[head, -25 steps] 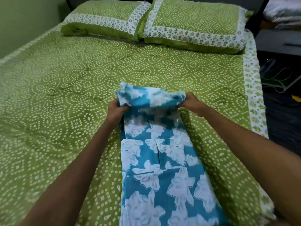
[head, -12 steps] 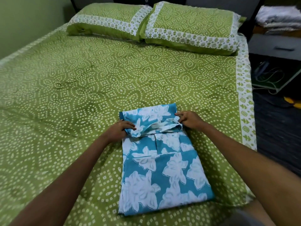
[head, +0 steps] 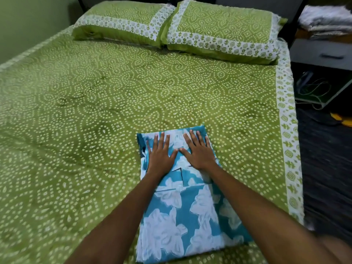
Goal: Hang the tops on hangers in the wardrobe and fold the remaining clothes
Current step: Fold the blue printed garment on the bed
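Both bare arms extend forward, left hand (head: 160,155) and right hand (head: 199,152) lying flat side by side, palms down, fingers straight, thumbs nearly touching.

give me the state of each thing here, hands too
blue floral garment: folded, lying flat on the bed
left hand: open, pressing flat on the garment
right hand: open, pressing flat on the garment
two pillows: side by side at the head
bedsheet: spread out

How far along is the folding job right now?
Done: the blue floral garment lies folded on the bed. In hand: left hand and right hand press flat on its far end. Left: no hangers or wardrobe are in view, so hanging cannot be judged.
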Action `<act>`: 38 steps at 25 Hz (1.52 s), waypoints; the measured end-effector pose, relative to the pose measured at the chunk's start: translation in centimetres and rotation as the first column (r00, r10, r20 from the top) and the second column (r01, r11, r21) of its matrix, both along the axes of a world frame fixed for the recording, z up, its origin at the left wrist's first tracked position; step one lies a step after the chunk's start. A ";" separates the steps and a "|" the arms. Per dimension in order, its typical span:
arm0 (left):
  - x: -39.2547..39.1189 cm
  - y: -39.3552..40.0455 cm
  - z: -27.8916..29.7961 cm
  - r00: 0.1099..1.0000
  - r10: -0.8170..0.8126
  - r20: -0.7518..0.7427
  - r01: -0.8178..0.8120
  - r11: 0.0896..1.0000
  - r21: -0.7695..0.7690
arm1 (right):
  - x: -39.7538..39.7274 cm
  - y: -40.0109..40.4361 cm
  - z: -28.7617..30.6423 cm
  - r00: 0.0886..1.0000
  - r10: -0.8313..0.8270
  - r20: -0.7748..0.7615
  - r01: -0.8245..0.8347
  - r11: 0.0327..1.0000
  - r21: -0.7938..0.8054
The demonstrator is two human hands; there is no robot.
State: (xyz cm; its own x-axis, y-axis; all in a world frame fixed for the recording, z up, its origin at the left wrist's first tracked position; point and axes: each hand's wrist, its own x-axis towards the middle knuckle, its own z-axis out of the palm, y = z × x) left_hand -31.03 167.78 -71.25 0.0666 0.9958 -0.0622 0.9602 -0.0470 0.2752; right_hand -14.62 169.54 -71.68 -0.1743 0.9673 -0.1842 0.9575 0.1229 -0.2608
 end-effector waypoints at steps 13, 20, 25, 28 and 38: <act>-4.3 2.6 5.0 0.459 0.562 0.688 -0.394 0.823 -0.409 | 3.1 3.2 5.1 0.447 -0.606 -0.658 0.393 0.794 -0.464; -8.0 -0.8 9.6 0.520 0.243 0.819 -0.102 0.969 -0.223 | 6.6 1.1 10.3 0.460 -0.444 -0.769 0.170 0.894 -0.415; -7.8 -10.4 10.7 0.709 -0.328 0.624 0.174 0.939 0.296 | 10.0 -8.2 11.2 0.709 0.094 -0.699 -0.006 0.992 0.128; -7.2 -16.7 7.6 0.782 -0.501 0.371 0.397 0.859 0.323 | 11.0 -15.0 8.1 0.820 0.312 -0.479 -0.194 0.940 0.280; -6.5 -21.6 5.9 0.861 -0.508 0.000 0.470 0.797 0.380 | 11.7 -20.3 6.7 0.879 0.477 -0.001 -0.432 0.798 0.420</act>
State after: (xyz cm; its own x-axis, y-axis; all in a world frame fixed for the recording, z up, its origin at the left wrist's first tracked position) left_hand -37.55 146.17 -65.33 0.5370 0.7801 0.3210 0.7520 -0.6151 0.2368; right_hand -2.93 149.25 -64.96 -0.6084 0.7567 0.2394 0.7361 0.6508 -0.1860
